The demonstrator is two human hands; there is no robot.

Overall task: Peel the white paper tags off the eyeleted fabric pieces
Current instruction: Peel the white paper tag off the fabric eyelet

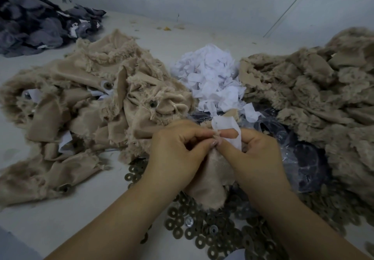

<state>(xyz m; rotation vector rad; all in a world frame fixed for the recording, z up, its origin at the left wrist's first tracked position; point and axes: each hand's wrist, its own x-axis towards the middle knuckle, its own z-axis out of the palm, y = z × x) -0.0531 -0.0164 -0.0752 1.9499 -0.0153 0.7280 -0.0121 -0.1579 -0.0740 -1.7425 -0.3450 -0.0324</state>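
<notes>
Nearest to us, both forearms reach in from the bottom edge and meet at the centre. Under them, brown metal rings (pixel 204 233) lie scattered on the pale table (pixel 66 215).

Our left hand (pixel 178 154) has its fingers curled round a tan fabric piece (pixel 210 178), bunching its upper edge. Our right hand (pixel 257 154) pinches a white paper tag (pixel 228 127) between thumb and forefinger; the tag curls up and over that forefinger. The two hands touch at the fingertips, right where tag meets cloth.

The risks, as we judge them: the thin paper could tear if the right hand pulls sharply or sideways, leaving a scrap stuck to the cloth. The frayed cloth could slip from the left hand if the grip loosens. We cannot see the eyelet on this piece, so the tag may snag there.

Just beyond the hands sits a dark plastic bag (pixel 293 150), then a mound of peeled tags (pixel 210 77). To its left is a heap of tan pieces (pixel 97 101), some showing tags; to its right, another tan heap (pixel 315 89). Far left lies grey fabric (pixel 34 24).
</notes>
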